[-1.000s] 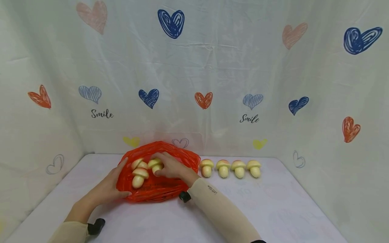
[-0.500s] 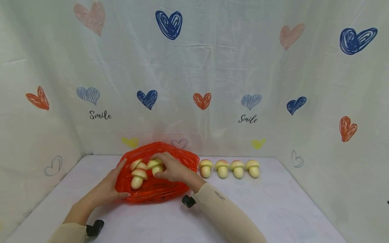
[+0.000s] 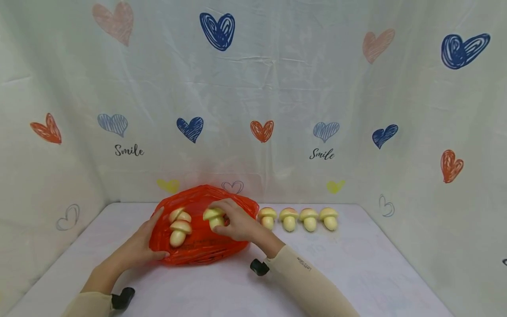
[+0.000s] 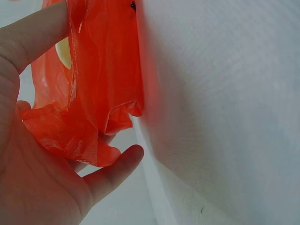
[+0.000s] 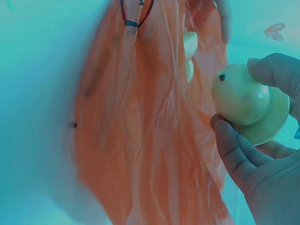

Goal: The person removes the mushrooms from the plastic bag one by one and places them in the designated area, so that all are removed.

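My right hand [image 3: 239, 223] grips a glossy yellow mushroom [image 3: 214, 215] over the right part of a red plastic bag [image 3: 202, 255]. In the right wrist view, fingers and thumb pinch this mushroom [image 5: 241, 96] beside the bag's mouth. Two more mushrooms, their caps tinged pink, lie close together in the bag's left part; the front mushroom [image 3: 179, 233] overlaps the rear one [image 3: 180, 214]. My left hand [image 3: 139, 243] lies along the bag's left side, fingers spread. Thin red film [image 4: 105, 61] drapes across its palm and hides some of the fingers.
Several like mushrooms [image 3: 310, 220] stand in a row right of the bag, caps up, near the back of the white table [image 3: 356, 264]. Behind it hangs a white curtain [image 3: 293, 101] printed with hearts. A dark strap piece [image 3: 259, 267] sits at my right wrist.
My right hand has moved to the right with the mushroom, away from the two others in the bag. My left hand has stayed at the bag's left side.
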### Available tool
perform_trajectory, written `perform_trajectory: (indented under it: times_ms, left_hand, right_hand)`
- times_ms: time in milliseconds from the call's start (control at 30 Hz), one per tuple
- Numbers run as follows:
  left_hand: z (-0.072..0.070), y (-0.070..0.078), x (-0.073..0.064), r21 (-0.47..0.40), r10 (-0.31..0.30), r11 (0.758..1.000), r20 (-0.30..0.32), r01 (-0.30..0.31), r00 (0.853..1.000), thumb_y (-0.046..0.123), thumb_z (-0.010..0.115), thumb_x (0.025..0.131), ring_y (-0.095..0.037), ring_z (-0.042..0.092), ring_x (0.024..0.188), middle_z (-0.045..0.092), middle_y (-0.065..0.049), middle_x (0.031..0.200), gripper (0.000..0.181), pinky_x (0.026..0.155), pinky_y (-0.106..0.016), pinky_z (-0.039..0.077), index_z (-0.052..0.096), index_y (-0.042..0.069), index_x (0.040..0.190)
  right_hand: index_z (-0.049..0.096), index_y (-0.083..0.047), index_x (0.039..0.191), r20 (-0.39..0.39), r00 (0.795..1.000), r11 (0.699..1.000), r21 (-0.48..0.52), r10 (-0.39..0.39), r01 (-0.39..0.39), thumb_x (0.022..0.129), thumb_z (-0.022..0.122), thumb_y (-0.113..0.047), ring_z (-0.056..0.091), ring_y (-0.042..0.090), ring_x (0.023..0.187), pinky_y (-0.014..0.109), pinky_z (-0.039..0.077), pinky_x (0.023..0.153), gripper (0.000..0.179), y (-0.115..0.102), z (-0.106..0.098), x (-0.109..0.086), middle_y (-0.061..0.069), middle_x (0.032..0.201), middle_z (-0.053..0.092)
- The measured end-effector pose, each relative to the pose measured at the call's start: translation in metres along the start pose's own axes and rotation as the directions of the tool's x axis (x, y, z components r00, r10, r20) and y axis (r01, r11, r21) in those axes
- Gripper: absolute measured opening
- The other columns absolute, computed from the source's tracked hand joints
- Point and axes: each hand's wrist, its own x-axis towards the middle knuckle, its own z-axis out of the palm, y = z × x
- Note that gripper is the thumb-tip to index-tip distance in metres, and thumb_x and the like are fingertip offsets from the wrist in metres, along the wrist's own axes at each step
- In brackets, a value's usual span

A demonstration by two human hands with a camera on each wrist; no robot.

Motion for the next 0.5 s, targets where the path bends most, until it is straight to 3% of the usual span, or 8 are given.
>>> perform_trajectory:
  times_ms: [500]
  left_hand:
    - [0.001, -0.002, 0.001, -0.004, 0.019, 1.0, -0.014, -0.019, 1.0, 0.031, 0.087, 0.066, -0.05, 0.035, 0.124, 0.032, -0.032, 0.139, 0.121, 0.092, -0.068, 0.038, 0.005, 0.013, 0.154]
  right_hand:
    - [0.049, -0.029, 0.128, -0.078, 0.996, 0.998, 0.022, -0.048, 0.05, 0.087, 0.068, -0.023, 0.043, 0.011, 0.112, 0.037, 0.052, 0.084, 0.045, 0.007, -0.016, -0.032, -0.006, 0.131, 0.042]
